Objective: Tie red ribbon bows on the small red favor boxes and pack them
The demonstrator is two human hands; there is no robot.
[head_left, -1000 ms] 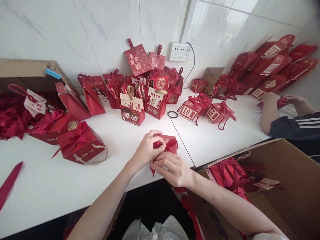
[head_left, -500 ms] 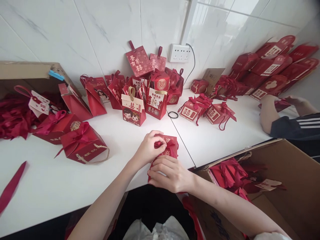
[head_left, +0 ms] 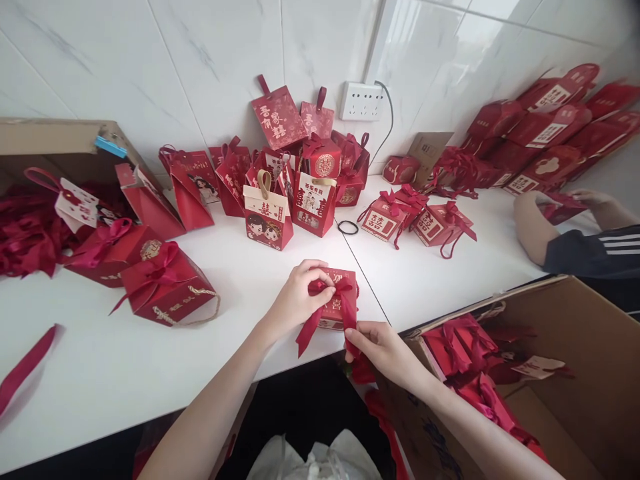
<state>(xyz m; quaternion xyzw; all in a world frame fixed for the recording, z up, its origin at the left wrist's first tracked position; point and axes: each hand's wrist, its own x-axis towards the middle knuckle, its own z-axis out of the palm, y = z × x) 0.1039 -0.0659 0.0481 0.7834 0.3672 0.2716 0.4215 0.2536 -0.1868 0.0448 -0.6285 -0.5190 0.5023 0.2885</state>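
A small red gift box [head_left: 336, 313] with printed characters sits on the white table in front of me. A red ribbon bow [head_left: 343, 288] is tied across its top, and its two tails hang toward me. My left hand [head_left: 305, 293] is closed at the bow, thumb and finger pinching the ribbon by its knot. My right hand [head_left: 377, 347] pinches the right ribbon tail [head_left: 351, 337] near its end, at the table's front edge. The left tail [head_left: 310, 333] hangs loose over the near side of the box.
Decorated red boxes [head_left: 267, 220] stand along the wall, and more are stacked [head_left: 545, 133] at far right. An open carton [head_left: 590, 347] with red boxes stands at my right. Another carton [head_left: 60, 140] holds ribbons at left. A co-worker's arms [head_left: 537, 220] handle a red box at right.
My right hand has moved off the box's near side, to the right, and now grips a ribbon tail. Both tails have come into view; my left hand stays at the bow.
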